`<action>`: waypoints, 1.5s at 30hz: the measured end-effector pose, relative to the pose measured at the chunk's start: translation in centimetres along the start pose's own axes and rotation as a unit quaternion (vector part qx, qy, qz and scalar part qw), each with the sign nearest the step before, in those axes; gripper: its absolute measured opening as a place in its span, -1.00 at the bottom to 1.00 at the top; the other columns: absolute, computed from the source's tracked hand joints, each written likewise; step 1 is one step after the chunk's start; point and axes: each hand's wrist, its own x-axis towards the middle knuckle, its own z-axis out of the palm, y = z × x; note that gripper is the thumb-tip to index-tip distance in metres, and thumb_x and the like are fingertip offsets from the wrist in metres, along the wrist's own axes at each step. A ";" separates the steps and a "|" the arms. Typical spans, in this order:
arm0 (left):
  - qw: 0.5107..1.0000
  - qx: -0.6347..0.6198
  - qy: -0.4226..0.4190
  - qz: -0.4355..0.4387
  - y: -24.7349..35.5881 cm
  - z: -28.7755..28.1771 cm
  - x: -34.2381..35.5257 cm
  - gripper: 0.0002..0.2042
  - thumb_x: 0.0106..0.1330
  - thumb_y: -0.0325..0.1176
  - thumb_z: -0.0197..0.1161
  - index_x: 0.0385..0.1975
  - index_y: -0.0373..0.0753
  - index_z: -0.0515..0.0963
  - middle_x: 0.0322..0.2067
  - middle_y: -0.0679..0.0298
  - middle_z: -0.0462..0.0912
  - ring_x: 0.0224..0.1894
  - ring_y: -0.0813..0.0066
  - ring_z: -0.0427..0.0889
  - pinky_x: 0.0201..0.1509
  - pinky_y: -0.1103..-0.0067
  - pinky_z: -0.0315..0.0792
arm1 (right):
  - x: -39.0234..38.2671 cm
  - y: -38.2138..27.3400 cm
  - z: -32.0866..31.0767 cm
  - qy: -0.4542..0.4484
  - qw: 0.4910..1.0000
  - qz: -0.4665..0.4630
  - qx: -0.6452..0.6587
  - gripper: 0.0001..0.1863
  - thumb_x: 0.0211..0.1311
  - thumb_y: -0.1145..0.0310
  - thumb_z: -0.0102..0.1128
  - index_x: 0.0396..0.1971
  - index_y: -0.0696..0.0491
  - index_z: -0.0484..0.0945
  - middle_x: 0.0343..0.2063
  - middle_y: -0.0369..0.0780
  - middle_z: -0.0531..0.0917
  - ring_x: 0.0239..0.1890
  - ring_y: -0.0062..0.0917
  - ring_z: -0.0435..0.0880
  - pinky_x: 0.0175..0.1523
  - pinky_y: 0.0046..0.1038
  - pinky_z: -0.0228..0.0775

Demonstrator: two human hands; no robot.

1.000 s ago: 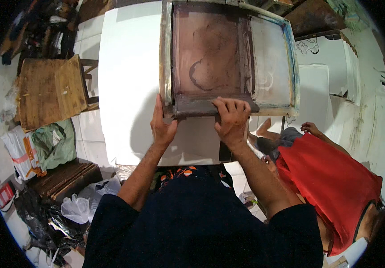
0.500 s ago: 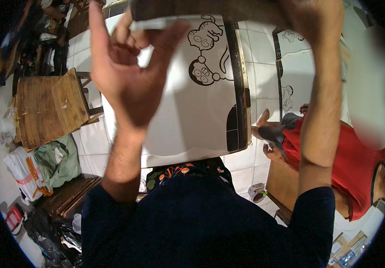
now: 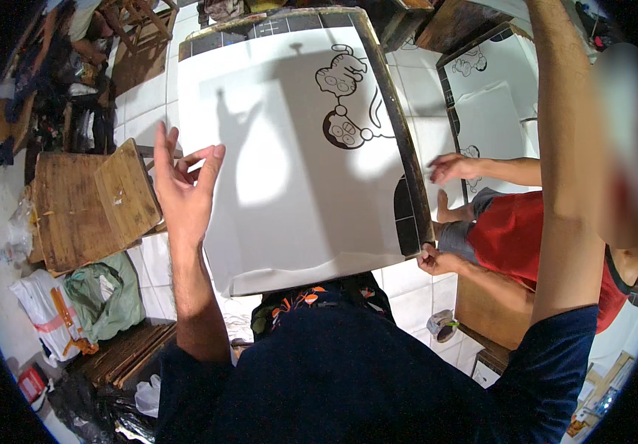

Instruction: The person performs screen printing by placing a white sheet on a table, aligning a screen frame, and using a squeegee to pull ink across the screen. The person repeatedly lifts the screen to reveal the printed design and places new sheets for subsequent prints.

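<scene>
My left hand (image 3: 186, 185) hangs over the left edge of a white sheet (image 3: 297, 214), its fingers apart and partly curled, holding nothing. My right forearm (image 3: 574, 170) reaches up past the top edge of the view, so the hand is hidden. The sheet lies on a dark-edged board (image 3: 417, 194) with black tile-like strips at its far edge and near right corner. Black line drawings of a cat (image 3: 341, 74) and a monkey-like figure (image 3: 345, 129) show at its far right. Near me, the sheet's edge ripples. Shadows fall across it.
At right, a person in a red top (image 3: 508, 229) has one hand (image 3: 430, 260) at the board's near right corner. Beyond is a second board with similar drawings (image 3: 471, 63). A wooden chair (image 3: 75, 207), a green bag (image 3: 108, 292) and a cup (image 3: 442, 325) stand around.
The dark bar that crossed the top of the view is gone, and my right hand has left view upward. My left hand has lowered. The other person's arm now stretches toward the board.
</scene>
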 end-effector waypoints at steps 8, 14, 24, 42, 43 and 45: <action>0.999 -0.017 -0.032 0.029 -3.3 -2.9 -0.9 -0.06 0.27 -0.47 0.51 0.57 -0.29 0.01 0.44 -0.21 0.24 0.05 0.39 0.66 -0.02 0.50 0.63 | -2.7 -3.6 0.0 -0.071 0.994 0.074 -0.022 -0.13 -0.02 -0.58 0.27 -0.09 -0.03 0.79 -0.22 -0.18 0.81 -0.13 -0.35 0.77 0.10 -0.33 0.56; 0.996 -0.005 -0.059 0.068 0.6 -2.1 0.9 0.00 0.23 -0.45 0.55 0.58 -0.24 -0.02 0.34 -0.08 0.39 0.05 0.39 0.64 0.05 0.49 0.61 | -1.6 -6.0 -0.5 -0.077 0.995 0.053 -0.048 -0.10 -0.05 -0.63 0.21 -0.14 -0.05 0.80 -0.18 -0.07 0.80 -0.07 -0.21 0.78 0.11 -0.21 0.58; 0.975 -0.135 -0.109 0.138 7.7 8.6 2.8 0.07 0.22 -0.57 0.52 0.59 -0.31 -0.19 0.17 -0.03 0.52 0.04 0.35 0.69 0.02 0.50 0.64 | -8.3 -1.5 2.1 0.046 0.995 -0.054 -0.075 -0.24 -0.10 -0.54 0.36 -0.41 -0.03 0.78 -0.53 -0.17 0.75 -0.38 -0.24 0.78 -0.19 -0.20 0.61; 0.974 -0.066 -0.047 -0.211 -14.9 15.6 -10.8 -0.08 0.10 -0.79 0.45 0.51 -0.43 0.13 0.18 0.06 0.60 0.11 0.35 0.65 0.18 0.48 0.59 | -40.4 1.3 14.5 -0.146 0.974 -0.061 0.160 -0.73 0.14 0.47 0.25 -0.13 0.06 0.72 -0.30 -0.29 0.66 -0.19 -0.35 0.59 0.04 -0.24 0.37; 0.975 -0.060 -0.039 -0.209 -15.8 15.7 -11.0 -0.09 0.10 -0.79 0.44 0.51 -0.41 0.14 0.18 0.06 0.60 0.11 0.35 0.65 0.18 0.48 0.60 | -40.8 1.7 15.2 -0.156 0.970 -0.064 0.175 -0.71 0.15 0.49 0.23 -0.11 0.06 0.72 -0.29 -0.29 0.67 -0.20 -0.35 0.59 0.03 -0.26 0.37; 0.979 -0.056 -0.026 -0.194 -17.0 16.0 -11.4 -0.10 0.11 -0.78 0.43 0.50 -0.38 0.16 0.17 0.07 0.60 0.11 0.36 0.66 0.18 0.48 0.60 | -41.3 2.4 16.3 -0.170 0.965 -0.063 0.191 -0.70 0.12 0.49 0.24 -0.11 0.07 0.72 -0.29 -0.29 0.67 -0.19 -0.35 0.58 0.01 -0.26 0.38</action>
